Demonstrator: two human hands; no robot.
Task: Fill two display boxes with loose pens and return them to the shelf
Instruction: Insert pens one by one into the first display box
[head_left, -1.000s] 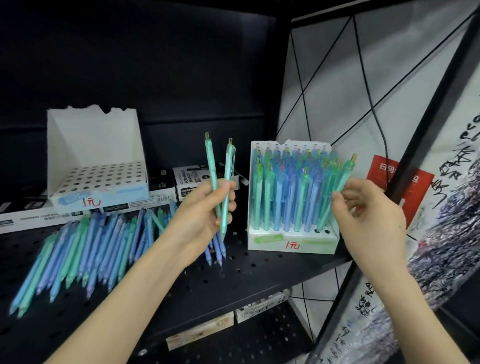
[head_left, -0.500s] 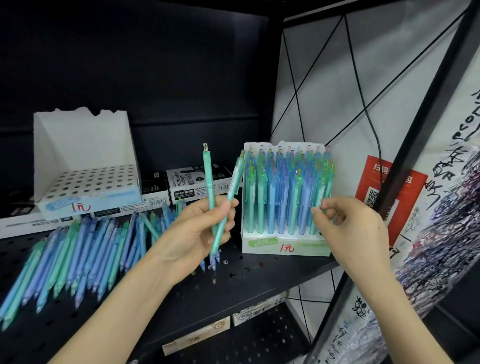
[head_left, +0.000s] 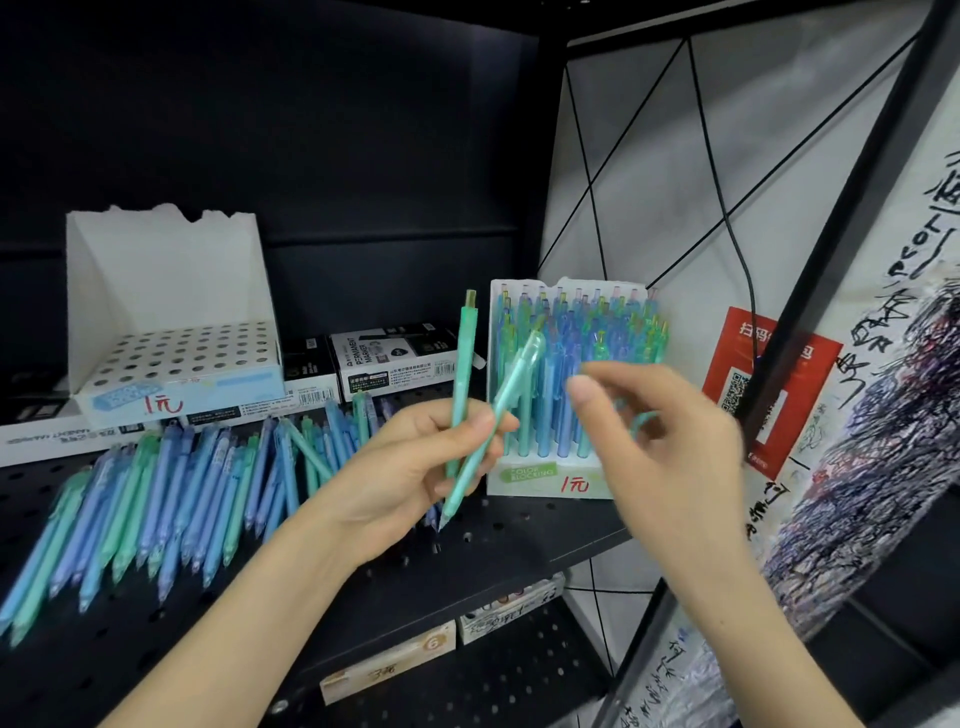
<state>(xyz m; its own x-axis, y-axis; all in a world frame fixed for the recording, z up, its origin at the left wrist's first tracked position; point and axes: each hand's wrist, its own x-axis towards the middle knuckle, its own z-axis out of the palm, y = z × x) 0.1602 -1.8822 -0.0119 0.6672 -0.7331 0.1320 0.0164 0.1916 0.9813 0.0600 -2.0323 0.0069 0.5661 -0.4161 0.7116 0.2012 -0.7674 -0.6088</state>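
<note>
Pen slotted, and swinging the right hand (head_left: 675, 431) back off the filled box (head_left: 524, 475) at 3 o'clock, blurred, fingers loose, seemingly empty. Reaching for two green pens (head_left: 460, 374) pinched in the left hand (head_left: 410, 467). Plenty left: loose pens (head_left: 171, 493) at 8 o'clock, empty box (head_left: 176, 400) at 9.

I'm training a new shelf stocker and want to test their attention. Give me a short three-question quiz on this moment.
1. True or false: the left hand grips two green pens.
2. The empty display box stands: A. at the left, behind the loose pens; B. at the far right.
3. Fill in: the loose pens lie on the black ___.
Key: 1 true; 2 A; 3 shelf.
</note>
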